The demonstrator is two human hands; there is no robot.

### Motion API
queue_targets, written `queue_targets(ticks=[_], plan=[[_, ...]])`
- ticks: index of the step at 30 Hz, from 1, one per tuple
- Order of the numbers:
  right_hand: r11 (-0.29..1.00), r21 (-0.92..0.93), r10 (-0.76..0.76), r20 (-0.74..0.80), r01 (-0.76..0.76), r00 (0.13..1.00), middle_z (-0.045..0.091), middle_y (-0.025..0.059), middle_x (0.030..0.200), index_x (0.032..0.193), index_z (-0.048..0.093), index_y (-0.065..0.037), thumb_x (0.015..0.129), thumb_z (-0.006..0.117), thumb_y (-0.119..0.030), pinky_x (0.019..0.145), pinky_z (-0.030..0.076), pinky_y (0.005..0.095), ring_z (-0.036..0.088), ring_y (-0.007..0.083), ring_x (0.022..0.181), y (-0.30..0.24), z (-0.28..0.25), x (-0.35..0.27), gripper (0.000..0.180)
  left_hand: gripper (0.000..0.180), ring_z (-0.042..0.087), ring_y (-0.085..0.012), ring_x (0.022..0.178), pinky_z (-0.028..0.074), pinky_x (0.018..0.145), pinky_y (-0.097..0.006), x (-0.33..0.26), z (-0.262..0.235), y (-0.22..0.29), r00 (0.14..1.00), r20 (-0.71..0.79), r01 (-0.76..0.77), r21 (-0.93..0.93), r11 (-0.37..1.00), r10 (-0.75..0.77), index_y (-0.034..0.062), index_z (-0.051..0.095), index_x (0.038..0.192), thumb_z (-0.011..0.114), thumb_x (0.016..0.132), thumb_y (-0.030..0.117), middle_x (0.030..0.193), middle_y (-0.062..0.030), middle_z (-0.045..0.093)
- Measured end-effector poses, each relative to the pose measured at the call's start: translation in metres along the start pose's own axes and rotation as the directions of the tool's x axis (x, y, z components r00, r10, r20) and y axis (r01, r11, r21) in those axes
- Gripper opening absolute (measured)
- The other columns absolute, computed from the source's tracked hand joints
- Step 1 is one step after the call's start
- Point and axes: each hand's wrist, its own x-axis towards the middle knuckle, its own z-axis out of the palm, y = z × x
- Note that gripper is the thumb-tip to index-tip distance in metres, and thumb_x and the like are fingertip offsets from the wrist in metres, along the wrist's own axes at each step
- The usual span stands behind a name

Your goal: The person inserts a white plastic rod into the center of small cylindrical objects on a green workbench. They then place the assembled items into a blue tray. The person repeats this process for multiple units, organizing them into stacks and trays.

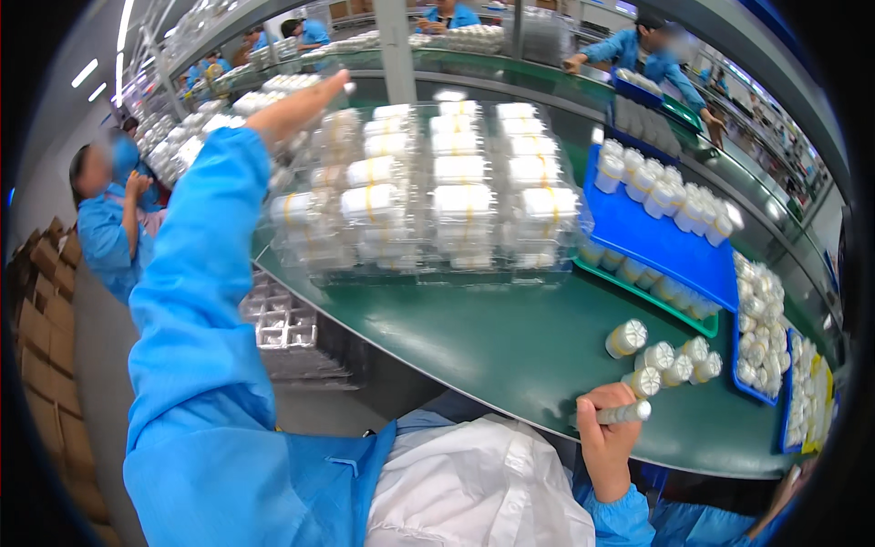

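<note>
- Fingers of the left hand (305, 105) were stretched out straight and pressed together, the hand flat like a blade, reaching far up and forward with nothing in its grip.
- Left arm in its blue sleeve (196, 273) was fully extended from the lower left, climbing diagonally toward the stack of clear plastic trays (428, 187).
- That hand sat right at the stack's upper left corner; whether it actually touched the plastic could not be told.
- The clear trays held rows of white cylindrical containers with yellow bands, piled several layers high on the green counter (510, 346).
- Down low, the right hand (606, 433) was curled into a fist, fingers wrapped tight round a white cylindrical tube (620, 414), which lay roughly level with its cap end pointing right.
- The right wrist rose straight from the bottom edge, hand parked at the near rim of the counter.
- Just beyond that fist lay a loose cluster of small white containers (670, 357) on their sides, close together, one a little apart to the left.
- A blue tray (652, 239) loaded with upright white containers stood right of the stack, resting over a green tray (679, 314).
- More containers filled blue bins (756, 328) at the far right.
- Other workers in blue coats stood along the far side and off to the left.
</note>
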Motion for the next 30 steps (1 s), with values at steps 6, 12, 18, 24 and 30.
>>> queue_targets(ticks=[6, 12, 18, 24, 30], plan=[[1.0, 0.001, 0.016, 0.016, -0.016, 1.0, 0.059, 0.0074, 0.071, 0.075, 0.065, -0.005, 0.08, 0.079, -0.013, 0.059, 0.042, 0.0389, 0.055, 0.0279, 0.067, 0.007, -0.001, 0.002, 0.017, 0.04, 0.06, -0.0175, 0.113, 0.043, 0.102, -0.031, -0.061, -0.005, 0.05, 0.818, -0.053, -0.568, 0.093, 0.818, 0.573, -0.001, 0.067, 0.119, 0.05, 0.106, 0.033, 0.118, -0.0079, 0.069], [0.999, 0.013, 0.042, 0.012, -0.042, 0.999, 0.056, 0.0078, 0.071, 0.077, 0.063, -0.004, 0.077, 0.085, -0.024, 0.054, 0.044, 0.0389, 0.056, 0.0269, 0.06, 0.007, 0.0, -0.001, 0.03, 0.028, 0.063, -0.0332, 0.103, 0.051, 0.088, -0.039, -0.196, 0.172, 0.141, 0.404, 0.125, -0.902, -0.112, 0.417, 0.906, 0.0025, 0.065, 0.113, 0.072, 0.087, 0.01, 0.11, -0.0147, 0.065], [0.999, -0.037, 0.03, 0.053, -0.028, 0.998, 0.055, 0.0096, 0.073, 0.079, 0.06, -0.005, 0.083, 0.077, -0.024, 0.054, 0.047, 0.0409, 0.059, 0.0302, 0.06, 0.005, 0.001, -0.002, 0.027, 0.053, 0.054, -0.0391, 0.117, 0.047, 0.097, -0.045, -0.189, 0.323, 0.172, 0.406, 0.073, -0.866, -0.287, 0.409, 0.911, 0.0003, 0.053, 0.129, 0.075, 0.086, 0.022, 0.128, -0.0194, 0.055], [0.997, -0.071, -0.009, 0.053, 0.013, 0.999, 0.054, 0.0115, 0.072, 0.078, 0.057, -0.002, 0.085, 0.075, -0.018, 0.054, 0.046, 0.0422, 0.059, 0.0317, 0.061, 0.01, 0.002, -0.002, 0.025, 0.047, 0.062, -0.0333, 0.102, 0.051, 0.088, -0.04, -0.185, 0.317, 0.154, 0.535, 0.127, -0.736, -0.417, 0.534, 0.836, 0.0048, 0.06, 0.124, 0.079, 0.082, 0.016, 0.113, -0.0143, 0.063], [0.999, -0.005, -0.034, 0.02, 0.034, 0.999, 0.059, 0.009, 0.072, 0.076, 0.061, -0.002, 0.084, 0.077, -0.01, 0.049, 0.045, 0.0375, 0.058, 0.026, 0.053, 0.012, 0.008, -0.001, 0.019, 0.048, 0.064, -0.0246, 0.099, 0.051, 0.085, -0.032, -0.227, 0.264, 0.094, 0.67, 0.167, -0.593, -0.466, 0.657, 0.723, 0.0048, 0.064, 0.118, 0.084, 0.074, 0.007, 0.109, -0.01, 0.065]])
